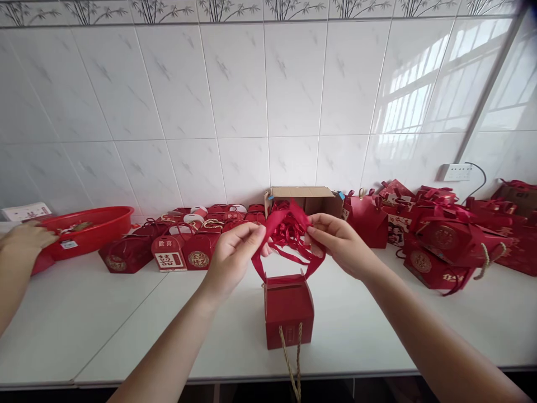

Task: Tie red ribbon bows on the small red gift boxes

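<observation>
A small red gift box [289, 308] stands on the white table in front of me, with a gold rope handle [298, 364] hanging over the table's front edge. Above it, a red ribbon [277, 220] is stretched between my hands, and its two sides run down to the top of the box. My left hand [235, 252] pinches the ribbon on the left between thumb and fingers. On the other side my right hand [342, 240] pinches it the same way. Whether the ribbon is fastened to the box I cannot tell.
Behind my hands lies an open cardboard box [321, 206] with loose red ribbons [287, 229]. Finished-looking red boxes [197, 252] cluster left, more red boxes [444, 246] right. Another person's hand [27, 243] is by a red basin [113, 224]. A tiled wall [293, 84] stands behind.
</observation>
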### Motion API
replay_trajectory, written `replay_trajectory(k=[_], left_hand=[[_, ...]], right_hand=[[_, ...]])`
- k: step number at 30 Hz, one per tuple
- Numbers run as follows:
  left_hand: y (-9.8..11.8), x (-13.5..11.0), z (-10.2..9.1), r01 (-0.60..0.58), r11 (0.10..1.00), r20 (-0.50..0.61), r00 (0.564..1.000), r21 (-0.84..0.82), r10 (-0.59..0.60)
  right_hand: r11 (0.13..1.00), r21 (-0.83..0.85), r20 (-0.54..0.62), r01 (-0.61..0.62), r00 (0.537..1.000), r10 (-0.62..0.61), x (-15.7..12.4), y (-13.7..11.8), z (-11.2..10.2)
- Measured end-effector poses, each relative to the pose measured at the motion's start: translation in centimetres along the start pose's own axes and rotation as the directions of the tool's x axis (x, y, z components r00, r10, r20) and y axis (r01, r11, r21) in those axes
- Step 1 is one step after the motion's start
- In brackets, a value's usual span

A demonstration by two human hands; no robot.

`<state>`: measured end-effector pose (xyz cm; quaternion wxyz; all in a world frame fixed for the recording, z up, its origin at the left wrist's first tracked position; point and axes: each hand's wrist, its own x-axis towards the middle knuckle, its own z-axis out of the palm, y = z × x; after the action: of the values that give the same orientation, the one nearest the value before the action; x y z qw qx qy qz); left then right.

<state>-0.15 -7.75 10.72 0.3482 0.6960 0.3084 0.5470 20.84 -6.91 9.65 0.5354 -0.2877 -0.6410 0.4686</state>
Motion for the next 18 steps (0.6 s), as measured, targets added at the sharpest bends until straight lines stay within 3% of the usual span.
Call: replay_trajectory(k=[4, 6, 9, 12, 14, 18], left_hand=[[0.0, -0.1, 0.8, -0.026, 0.983, 0.092, 0.996, 0.184, 0.009], [-0.3, -0.1, 0.9, -0.034, 0.975, 0.105, 0.994, 0.22, 0.011], [-0.8, -0.3, 0.8, 0.019, 0.987, 0.118, 0.992, 0.162, -0.038], [-1.1, -0.3, 0.2, 0.145, 0.989, 0.147, 0.979, -0.016, -0.141], [-1.3, -0.2, -0.1, 0.219, 0.967, 0.155, 0.968, -0.134, -0.198], [-1.6, 0.3, -0.4, 0.287, 0.922, 0.173, 0.953, -0.261, -0.248]], right_hand=[[0.994, -0.091, 0.217, 0.053, 0.976, -0.032, -0.2, -0.1, 1.8], [0.988, -0.076, 0.232, 0.132, 0.966, -0.111, -0.3, 0.3, 2.4], [0.97, -0.116, 0.152, 0.216, 0.968, -0.198, -0.2, 1.2, 2.6], [0.923, -0.254, 0.19, 0.29, 0.95, -0.246, -0.1, 1.6, 1.9], [0.815, -0.411, 0.276, 0.408, 0.908, -0.315, -0.2, 1.5, 1.3], [0.429, -0.681, 0.432, 0.593, 0.799, -0.419, -0.2, 1.2, 0.7]])
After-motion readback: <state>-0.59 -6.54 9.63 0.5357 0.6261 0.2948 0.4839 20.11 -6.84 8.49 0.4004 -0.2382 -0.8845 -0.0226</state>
